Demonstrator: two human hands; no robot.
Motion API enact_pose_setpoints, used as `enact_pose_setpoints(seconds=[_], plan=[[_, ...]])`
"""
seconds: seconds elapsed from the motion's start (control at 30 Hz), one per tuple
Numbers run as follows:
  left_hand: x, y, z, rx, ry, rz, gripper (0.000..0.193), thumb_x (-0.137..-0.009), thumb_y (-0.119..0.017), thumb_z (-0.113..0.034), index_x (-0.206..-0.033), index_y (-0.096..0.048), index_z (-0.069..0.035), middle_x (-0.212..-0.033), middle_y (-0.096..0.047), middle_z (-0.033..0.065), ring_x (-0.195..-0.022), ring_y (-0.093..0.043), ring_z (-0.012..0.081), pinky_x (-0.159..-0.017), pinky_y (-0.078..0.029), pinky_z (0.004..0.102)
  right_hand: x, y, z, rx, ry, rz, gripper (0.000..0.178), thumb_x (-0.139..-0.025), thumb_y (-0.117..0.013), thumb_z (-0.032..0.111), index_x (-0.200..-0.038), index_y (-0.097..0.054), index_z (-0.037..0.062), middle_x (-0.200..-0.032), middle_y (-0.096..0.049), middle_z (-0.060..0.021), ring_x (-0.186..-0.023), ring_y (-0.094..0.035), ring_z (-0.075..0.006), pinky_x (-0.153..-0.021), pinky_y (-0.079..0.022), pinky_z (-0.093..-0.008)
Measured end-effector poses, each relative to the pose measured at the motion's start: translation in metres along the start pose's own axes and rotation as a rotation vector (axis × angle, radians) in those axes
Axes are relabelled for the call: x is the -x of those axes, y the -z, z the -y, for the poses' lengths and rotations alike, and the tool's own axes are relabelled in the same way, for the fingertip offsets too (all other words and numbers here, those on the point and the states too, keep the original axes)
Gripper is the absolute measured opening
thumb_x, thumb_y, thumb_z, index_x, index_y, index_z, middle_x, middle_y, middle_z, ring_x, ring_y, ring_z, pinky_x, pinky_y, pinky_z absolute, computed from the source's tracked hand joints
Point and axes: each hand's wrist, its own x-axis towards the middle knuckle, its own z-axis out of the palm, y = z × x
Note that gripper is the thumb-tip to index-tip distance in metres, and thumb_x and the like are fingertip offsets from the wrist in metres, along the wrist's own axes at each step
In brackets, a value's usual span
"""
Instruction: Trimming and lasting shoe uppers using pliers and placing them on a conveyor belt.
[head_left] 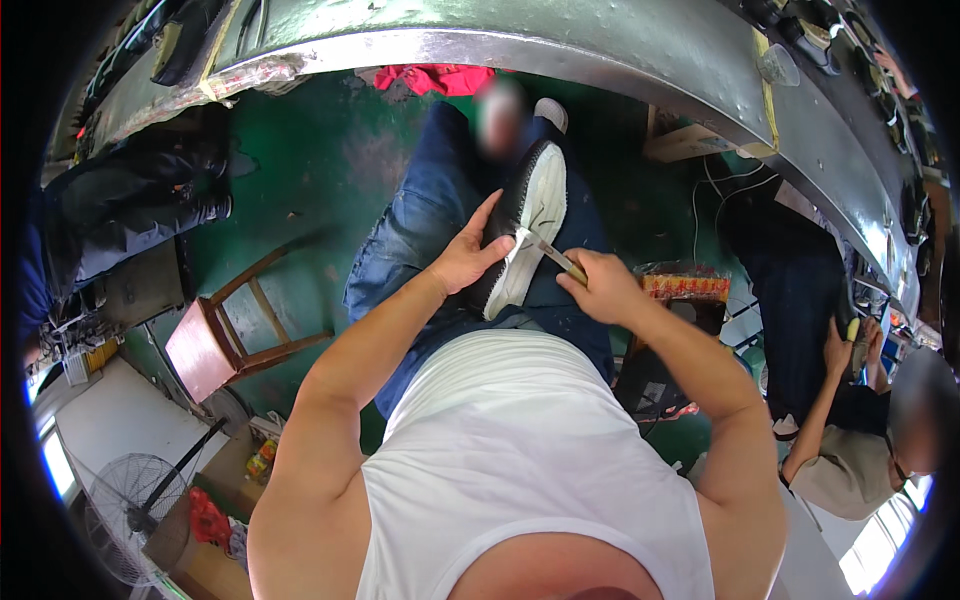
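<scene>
A black shoe upper with a pale, whitish underside (545, 190) lies bottom up across my thighs, toe pointing away from me. Dark stitch-like pleats run along its edge. My left hand (470, 250) grips it from the left side, thumb on the pale bottom and fingers against the black upper. In my right hand (603, 286) is a knife (550, 252) with a flat metal blade and a tan handle. Its blade lies over the middle of the pale bottom, near my left thumb. A thin curled sliver shows beside the blade tip.
A metal-topped workbench (640, 50) curves across the far side, with shoes on it. To the left are a wooden stool (215, 345) and a standing fan (135, 510). At right sits a co-worker (850, 455) holding a shoe. An orange-red box (685, 285) stands by my right forearm.
</scene>
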Motion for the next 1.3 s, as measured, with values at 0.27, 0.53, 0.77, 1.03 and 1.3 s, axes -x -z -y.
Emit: enact_pose_setpoints(seconds=[0.27, 0.53, 0.77, 1.03, 1.3], plan=[[-0.003, -0.017, -0.003, -0.385, 0.019, -0.131, 0.086, -0.094, -0.067, -0.021, -0.159, -0.01, -0.013, -0.153, -0.034, 0.0125, -0.138, -0.036, 0.02, -0.113, -0.029, 0.0308, -0.009, 0.048, 0.003, 0.589, 0.332, -0.295, 0.029, -0.088, -0.064, 0.017, -0.11, -0.059, -0.0019, -0.095, -0.063, -0.0247, -0.09, -0.063, -0.0404, -0.079, -0.051, -0.044], [-0.002, -0.022, 0.007, -0.665, -0.127, -0.336, 0.077, -0.095, -0.061, -0.022, -0.157, -0.018, -0.008, -0.151, -0.034, 0.0241, -0.139, -0.035, 0.036, -0.114, -0.03, 0.0372, -0.028, -0.015, -0.013, -0.574, -0.259, 0.062, 0.026, -0.094, -0.061, 0.027, -0.091, -0.063, 0.001, -0.068, -0.063, -0.0054, -0.061, -0.06, -0.0144, -0.058, -0.047, -0.0317], [0.006, -0.04, -0.018, -1.204, -0.235, -0.264, 0.064, -0.098, -0.051, -0.022, -0.156, -0.023, -0.021, -0.149, -0.032, 0.0296, -0.122, -0.051, 0.0474, -0.1, -0.047, 0.0451, -0.017, -0.021, -0.021, -0.956, -0.397, 0.199, 0.025, -0.096, -0.059, 0.024, -0.102, -0.064, 0.0006, -0.076, -0.065, -0.0047, -0.065, -0.061, -0.0127, -0.053, -0.045, -0.0248], [-0.001, -0.05, -0.031, -1.338, -0.098, -0.203, 0.062, -0.099, -0.045, -0.025, -0.156, -0.02, -0.024, -0.144, -0.035, 0.0336, -0.114, -0.057, 0.0478, -0.092, -0.052, 0.0471, -0.019, 0.005, -0.073, -1.344, -0.359, 0.545, 0.038, -0.094, -0.066, 0.024, -0.116, -0.058, -0.0058, -0.092, -0.065, -0.0084, -0.081, -0.068, -0.0178, -0.05, -0.056, -0.0232], [0.003, -0.048, -0.034, -1.302, -0.082, -0.183, 0.06, -0.098, -0.043, -0.022, -0.155, -0.022, -0.025, -0.142, -0.037, 0.0363, -0.104, -0.06, 0.0506, -0.094, -0.051, 0.0478, -0.017, 0.056, -0.009, -0.646, -0.321, 0.163, 0.044, -0.103, -0.046, 0.04, -0.107, -0.06, -0.0018, -0.085, -0.067, -0.0096, -0.071, -0.067, -0.0171, -0.051, -0.052, -0.0273]])
